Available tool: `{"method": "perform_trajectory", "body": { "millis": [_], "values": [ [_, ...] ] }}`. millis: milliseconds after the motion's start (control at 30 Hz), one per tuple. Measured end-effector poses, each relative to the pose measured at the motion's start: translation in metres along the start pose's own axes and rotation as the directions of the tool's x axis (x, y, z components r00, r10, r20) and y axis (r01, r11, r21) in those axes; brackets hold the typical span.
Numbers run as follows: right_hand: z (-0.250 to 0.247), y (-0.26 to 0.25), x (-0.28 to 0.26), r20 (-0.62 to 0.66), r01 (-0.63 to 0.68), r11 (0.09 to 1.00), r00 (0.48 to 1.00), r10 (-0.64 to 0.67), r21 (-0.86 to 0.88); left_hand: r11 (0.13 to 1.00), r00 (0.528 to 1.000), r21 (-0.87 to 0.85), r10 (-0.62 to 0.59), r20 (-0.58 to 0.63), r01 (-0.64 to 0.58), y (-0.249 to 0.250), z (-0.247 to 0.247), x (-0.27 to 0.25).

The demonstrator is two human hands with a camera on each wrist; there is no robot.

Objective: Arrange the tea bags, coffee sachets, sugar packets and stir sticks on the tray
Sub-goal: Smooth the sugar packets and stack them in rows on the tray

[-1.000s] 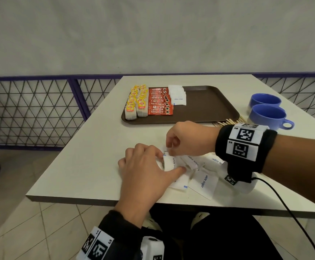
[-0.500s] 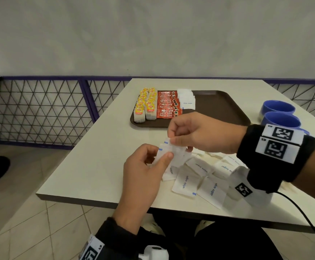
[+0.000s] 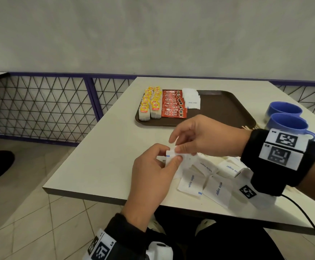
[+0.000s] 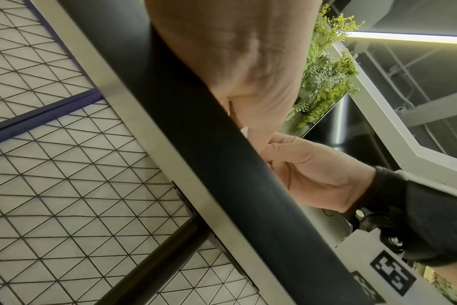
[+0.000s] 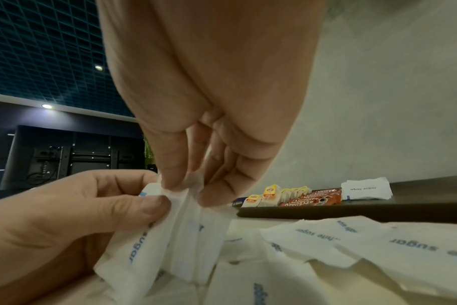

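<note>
Both my hands, left hand and right hand, pinch a sugar packets bundle, which I judge goes next to the far tray.

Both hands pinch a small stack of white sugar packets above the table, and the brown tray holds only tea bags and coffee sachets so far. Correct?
Not quite. The brown tray already holds white sugar packets too, beside the red coffee sachets, as the head view shows. The rest holds.

We're in a café or canteen: table, tray of sachets, mugs, railing, plant wall.
</note>
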State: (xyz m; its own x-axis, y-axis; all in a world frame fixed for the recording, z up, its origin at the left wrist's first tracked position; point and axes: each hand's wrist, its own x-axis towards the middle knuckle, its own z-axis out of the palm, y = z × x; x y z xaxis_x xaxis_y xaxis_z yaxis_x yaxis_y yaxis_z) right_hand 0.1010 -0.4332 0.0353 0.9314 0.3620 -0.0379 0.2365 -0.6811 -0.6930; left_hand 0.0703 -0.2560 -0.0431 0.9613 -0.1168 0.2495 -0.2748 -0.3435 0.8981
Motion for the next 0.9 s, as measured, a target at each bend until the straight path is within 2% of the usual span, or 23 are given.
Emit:
{"method": "perform_trajectory", "body": {
  "millis": [133, 267, 367, 500, 667, 733, 900],
  "values": [
    [-0.002, -0.002, -0.001, -0.127, -0.003, 0.987, 0.992, -0.019, -0.163, 0.999, 0.998, -0.045, 0.014, -0.069, -0.018, -0.004, -0.001, 0.004],
    [-0.004, -0.003, -0.004, -0.031, -0.035, 0.999, 0.999, 0.035, 0.022, 0.999, 0.999, -0.026, 0.018, -0.047, -0.020, -0.004, 0.000, 0.006],
    [-0.003, -0.001, -0.005, 0.005, -0.070, 0.997, 0.998, 0.070, 0.035, 1.000, 0.998, -0.012, 0.017, -0.067, -0.017, -0.005, 0.001, 0.007],
    [-0.002, 0.002, -0.002, -0.050, -0.116, 0.988, 0.993, 0.111, -0.101, 0.999, 0.993, -0.033, 0.009, -0.119, -0.013, -0.005, 0.001, 0.005],
    [0.005, 0.006, -0.004, -0.117, -0.105, 0.925, 0.991, 0.066, -0.365, 1.000, 0.987, -0.009, -0.007, -0.162, 0.006, -0.003, 0.003, 0.003],
    [0.007, 0.004, -0.003, -0.098, -0.130, 0.938, 0.990, 0.103, -0.320, 1.000, 0.986, 0.020, -0.011, -0.168, 0.015, -0.004, 0.003, 0.003],
    [0.013, 0.003, 0.000, -0.012, -0.233, 0.971, 0.973, 0.232, -0.054, 0.998, 0.988, 0.062, -0.012, -0.152, 0.021, -0.001, 0.004, 0.002]
  ]
}}
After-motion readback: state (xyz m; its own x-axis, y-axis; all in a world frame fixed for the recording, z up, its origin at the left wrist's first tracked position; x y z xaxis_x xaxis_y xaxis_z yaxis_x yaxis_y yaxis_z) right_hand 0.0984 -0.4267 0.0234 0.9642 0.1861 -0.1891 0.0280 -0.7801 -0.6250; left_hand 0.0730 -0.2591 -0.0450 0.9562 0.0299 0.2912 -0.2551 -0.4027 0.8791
